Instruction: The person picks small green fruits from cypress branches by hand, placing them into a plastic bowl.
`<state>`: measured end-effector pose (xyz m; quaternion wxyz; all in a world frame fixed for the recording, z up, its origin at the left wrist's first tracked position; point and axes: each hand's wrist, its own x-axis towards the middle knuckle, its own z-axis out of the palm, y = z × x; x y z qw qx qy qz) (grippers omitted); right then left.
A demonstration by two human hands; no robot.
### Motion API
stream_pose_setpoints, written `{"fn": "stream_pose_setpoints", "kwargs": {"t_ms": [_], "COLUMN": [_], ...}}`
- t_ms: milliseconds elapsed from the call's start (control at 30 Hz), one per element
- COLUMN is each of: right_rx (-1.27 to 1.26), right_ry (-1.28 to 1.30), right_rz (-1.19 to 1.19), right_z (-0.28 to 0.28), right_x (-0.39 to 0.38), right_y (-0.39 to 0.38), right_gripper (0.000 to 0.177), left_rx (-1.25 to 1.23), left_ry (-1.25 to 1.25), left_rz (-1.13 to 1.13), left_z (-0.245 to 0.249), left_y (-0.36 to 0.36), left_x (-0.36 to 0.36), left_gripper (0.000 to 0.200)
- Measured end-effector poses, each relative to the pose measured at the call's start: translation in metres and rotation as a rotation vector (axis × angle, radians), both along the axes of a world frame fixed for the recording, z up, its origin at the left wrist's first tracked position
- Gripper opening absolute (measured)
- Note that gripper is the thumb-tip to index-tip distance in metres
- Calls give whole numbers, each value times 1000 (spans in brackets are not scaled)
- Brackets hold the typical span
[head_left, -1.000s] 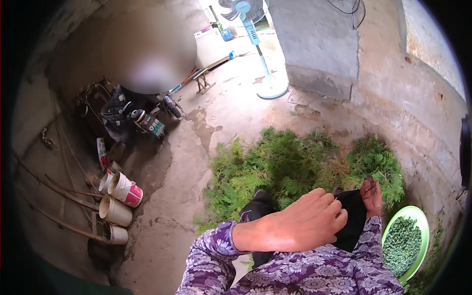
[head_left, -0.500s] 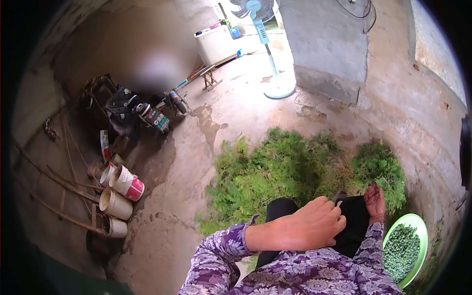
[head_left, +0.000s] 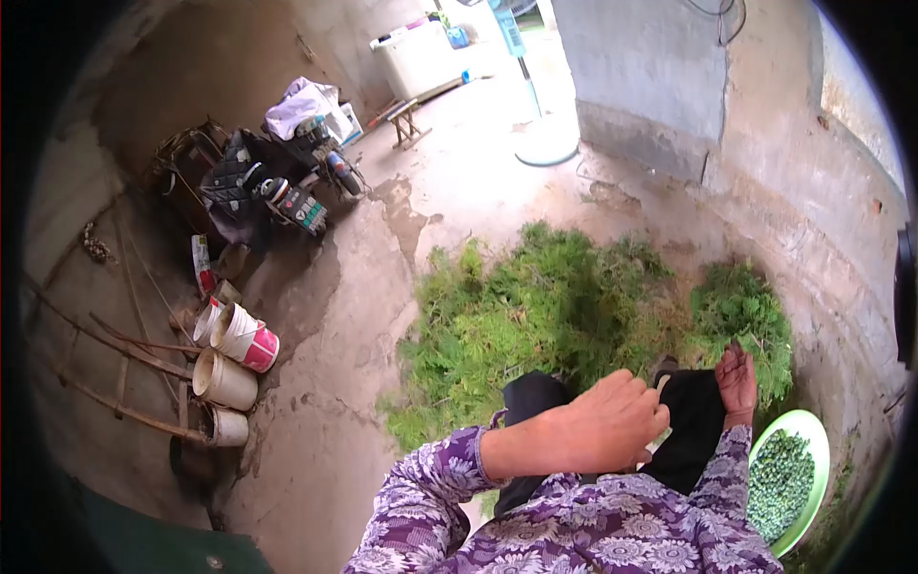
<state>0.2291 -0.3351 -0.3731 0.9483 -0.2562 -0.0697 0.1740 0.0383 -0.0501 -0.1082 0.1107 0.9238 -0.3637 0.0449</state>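
Note:
My left hand (head_left: 615, 421) is closed over my lap, its fingers curled under. A small pale bit shows beneath the fingers; I cannot make out what it is. My right hand (head_left: 736, 381) lies palm up beside my dark-trousered knee, its fingers stretched out and nothing visible in the palm. Beyond both hands spreads a heap of feathery green plants (head_left: 516, 316) on the floor. A smaller clump of the same greenery (head_left: 741, 311) sits just past my right hand. Near my right forearm stands a light green basin (head_left: 818, 450) holding many small green pods or berries (head_left: 782, 483).
Several buckets (head_left: 226, 378) lie beside a wooden ladder (head_left: 124, 354) at left. A motorbike (head_left: 301, 182) is parked behind them. Farther back are a small stool (head_left: 406, 124), a white appliance (head_left: 421, 67) and a standing fan (head_left: 545, 142). A wall (head_left: 765, 143) borders the right.
The view has tipped downward slightly, with the fan's head leaving the top. My left hand has shifted slightly, exposing the pale bit below its fingers. My right hand stays beside the knee.

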Motion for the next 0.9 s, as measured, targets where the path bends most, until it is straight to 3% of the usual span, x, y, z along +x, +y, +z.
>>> {"fn": "stream_pose_setpoints", "kwargs": {"t_ms": [167, 233, 367, 433, 500, 567, 633, 700, 767, 900], "right_rx": [-65, -111, 117, 136, 112, -938, -1696, -1744, -1732, -1742], "right_ry": [-38, 90, 113, 205, 438, 264, -416, -565, -561, -548], "right_rz": [16, -53, -30, 33, 332, 270, 236, 381, 656, 666], "right_z": [-37, -16, -13, -11, -57, -39, -46, -47, -11, -14], "right_x": [21, 10, 5, -5, -40, -91, -130, -164, -183, -192], "right_y": [-14, -6, 0, 15, 32, 56, 48, 43, 51, 48], "right_gripper": [37, 43, 29, 24, 16, 32, 42, 43, 40, 36], "left_rx": [94, 75, 76, 57, 16, 21, 22, 19, 19, 22], "left_ry": [294, 216, 218, 232, 261, 287, 241, 243, 249, 264], "left_rz": [157, 210, 259, 233, 247, 237, 260, 256, 257, 271], "left_z": [8, -4, -13, -25, -36, -39, -43, -47, -50, -54], "left_y": [17, 24, 29, 29, 32, 34, 35, 39, 43, 44], "left_x": [8, 5, 3, 6, 6, 12, 16, 19, 20, 24], "left_gripper": [33, 36, 47, 47, 46, 46, 47, 47, 48, 48]}}
